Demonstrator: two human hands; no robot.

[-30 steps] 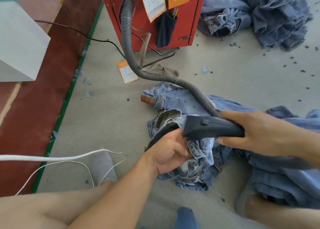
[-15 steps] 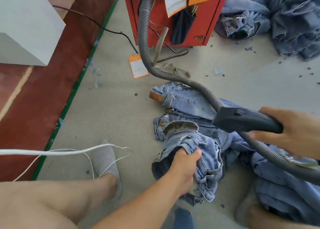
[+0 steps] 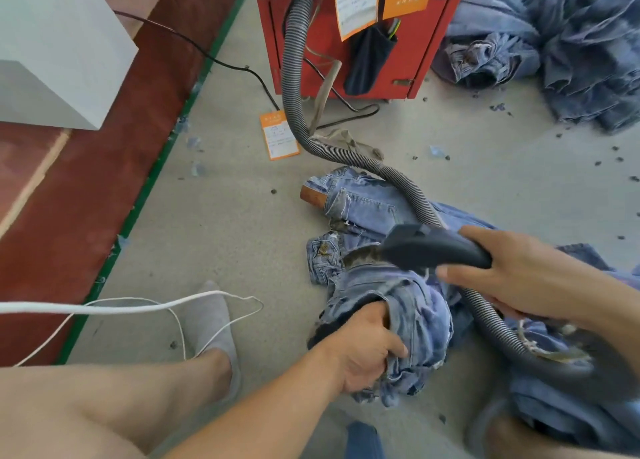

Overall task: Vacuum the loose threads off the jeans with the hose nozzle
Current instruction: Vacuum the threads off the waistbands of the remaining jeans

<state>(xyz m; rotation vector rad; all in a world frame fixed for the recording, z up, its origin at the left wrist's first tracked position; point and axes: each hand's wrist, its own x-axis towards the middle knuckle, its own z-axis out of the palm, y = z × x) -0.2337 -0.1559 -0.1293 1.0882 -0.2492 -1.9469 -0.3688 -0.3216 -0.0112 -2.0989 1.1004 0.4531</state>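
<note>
Right hand [image 3: 526, 278] grips dark nozzle [image 3: 426, 249] at centre-right, tip on jeans [image 3: 408, 306]. Left hand [image 3: 363, 351] clutches bunched denim, lower centre. Orange tag [image 3: 278, 134] print unreadable; hose [image 3: 294, 87] from red cabinet [image 3: 429, 60].

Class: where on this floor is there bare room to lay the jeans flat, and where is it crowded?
Free: grey floor between red machine, denim pile and jeans, though lint-speckled. Also between green stripe and jeans. Crowded: around hose and white cord.
</note>
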